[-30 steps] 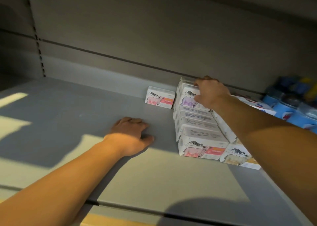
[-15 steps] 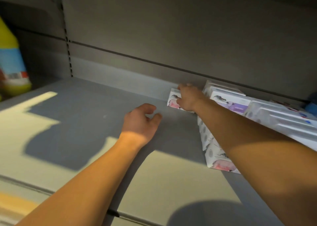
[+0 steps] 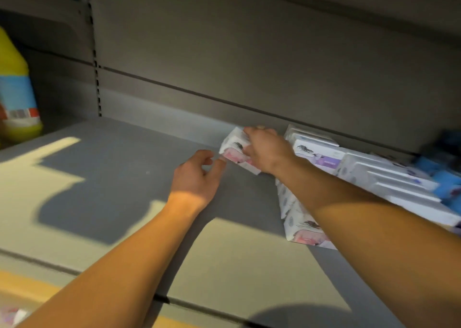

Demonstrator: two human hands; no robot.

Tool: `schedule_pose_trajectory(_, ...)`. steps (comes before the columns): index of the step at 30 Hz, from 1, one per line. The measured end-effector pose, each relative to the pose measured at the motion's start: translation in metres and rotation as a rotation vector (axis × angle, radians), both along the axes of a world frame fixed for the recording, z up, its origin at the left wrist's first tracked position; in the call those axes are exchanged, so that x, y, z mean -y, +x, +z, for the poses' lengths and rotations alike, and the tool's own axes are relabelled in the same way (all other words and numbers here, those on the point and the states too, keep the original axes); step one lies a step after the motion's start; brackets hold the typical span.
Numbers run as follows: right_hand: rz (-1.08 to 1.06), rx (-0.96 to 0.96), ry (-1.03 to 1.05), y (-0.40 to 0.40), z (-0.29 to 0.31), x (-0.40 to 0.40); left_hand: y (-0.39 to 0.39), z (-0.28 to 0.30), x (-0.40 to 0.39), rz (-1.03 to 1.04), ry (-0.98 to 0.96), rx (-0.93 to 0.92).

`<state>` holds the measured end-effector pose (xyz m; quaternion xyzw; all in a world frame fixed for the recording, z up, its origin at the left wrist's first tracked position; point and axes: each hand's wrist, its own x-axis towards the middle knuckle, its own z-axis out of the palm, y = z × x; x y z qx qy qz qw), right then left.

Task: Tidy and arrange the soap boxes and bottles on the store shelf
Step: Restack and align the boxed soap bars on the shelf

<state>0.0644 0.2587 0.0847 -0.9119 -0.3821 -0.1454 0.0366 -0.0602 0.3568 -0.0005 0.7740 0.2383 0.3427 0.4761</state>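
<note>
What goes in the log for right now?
right hand: grips pink soap box at shelf back | left hand: open beside it | stacked boxes: right

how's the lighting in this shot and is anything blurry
Head view: dim overall, warm light patches on the shelf broken by hard arm shadows; the yellow bottle and the blue packs at the edges are smeared; the right hand gripping the pink soap box is softly blurred.

Your right hand (image 3: 265,153) grips a pink soap box (image 3: 235,150) at the back of the shelf (image 3: 124,178); your left hand (image 3: 197,178) hovers beside it, fingers loosely spread, near the stacked boxes (image 3: 321,158).
</note>
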Motion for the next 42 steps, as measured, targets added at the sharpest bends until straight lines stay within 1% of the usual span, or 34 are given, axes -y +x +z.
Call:
schedule_pose_trajectory(4, 0.115, -0.025, 0.147, -0.057, 0.033, 0.046, -0.017, 0.013, 0.021, -0.192, -0.01, 0.109)
schedule_pose_trajectory(6, 0.102, -0.103, 0.207, -0.081, 0.046, 0.075, -0.031, 0.021, 0.036, -0.301, -0.016, 0.188)
schedule_pose_trajectory(8, 0.051, -0.193, 0.229, -0.1, 0.055, 0.106, -0.047, 0.03, 0.05, -0.407, 0.031, 0.235)
schedule_pose_trajectory(10, 0.05, -0.256, 0.225, -0.117, 0.057, 0.136, -0.062, 0.038, 0.068, -0.529, 0.084, 0.235)
schedule_pose_trajectory(11, 0.076, -0.268, 0.221, -0.124, 0.057, 0.146, -0.066, 0.039, 0.075, -0.583, 0.081, 0.221)
schedule_pose_trajectory(14, 0.126, -0.322, 0.263, -0.145, 0.045, 0.181, -0.079, 0.035, 0.103, -0.718, -0.038, 0.17)
schedule_pose_trajectory(16, 0.128, -0.36, 0.361, -0.154, 0.029, 0.204, -0.085, 0.029, 0.122, -0.757, -0.087, 0.158)
schedule_pose_trajectory(18, 0.1, -0.349, 0.53, -0.157, 0.006, 0.227, -0.089, 0.022, 0.141, -0.745, -0.144, 0.15)
schedule_pose_trajectory(20, 0.009, -0.388, 0.737, -0.157, -0.018, 0.249, -0.091, 0.016, 0.157, -0.72, -0.263, 0.146)
schedule_pose_trajectory(21, -0.02, -0.464, 0.837, -0.157, -0.029, 0.259, -0.09, 0.014, 0.163, -0.714, -0.319, 0.143)
schedule_pose_trajectory(23, 0.005, -0.66, 1.011, -0.157, -0.05, 0.273, -0.089, 0.01, 0.171, -0.716, -0.378, 0.13)
schedule_pose_trajectory(24, 0.022, -0.732, 1.073, -0.156, -0.059, 0.278, -0.088, 0.008, 0.175, -0.724, -0.392, 0.113)
schedule_pose_trajectory(25, 0.025, -0.763, 1.112, -0.155, -0.069, 0.281, -0.088, 0.006, 0.179, -0.732, -0.413, 0.095)
schedule_pose_trajectory(28, 0.003, -0.718, 1.122, -0.157, -0.087, 0.286, -0.087, 0.001, 0.187, -0.705, -0.434, 0.035)
schedule_pose_trajectory(31, 0.091, -0.757, 1.13, -0.157, -0.091, 0.29, -0.087, 0.002, 0.187, -0.649, -0.472, 0.014)
schedule_pose_trajectory(34, 0.152, -0.792, 1.094, -0.157, -0.093, 0.293, -0.089, 0.004, 0.186, -0.619, -0.521, 0.018)
schedule_pose_trajectory(38, 0.129, -0.866, 1.22, -0.155, -0.095, 0.292, -0.087, 0.007, 0.188, -0.56, -0.577, 0.038)
schedule_pose_trajectory(42, 0.064, -0.93, 1.294, -0.152, -0.092, 0.288, -0.084, 0.008, 0.188, -0.542, -0.532, -0.018)
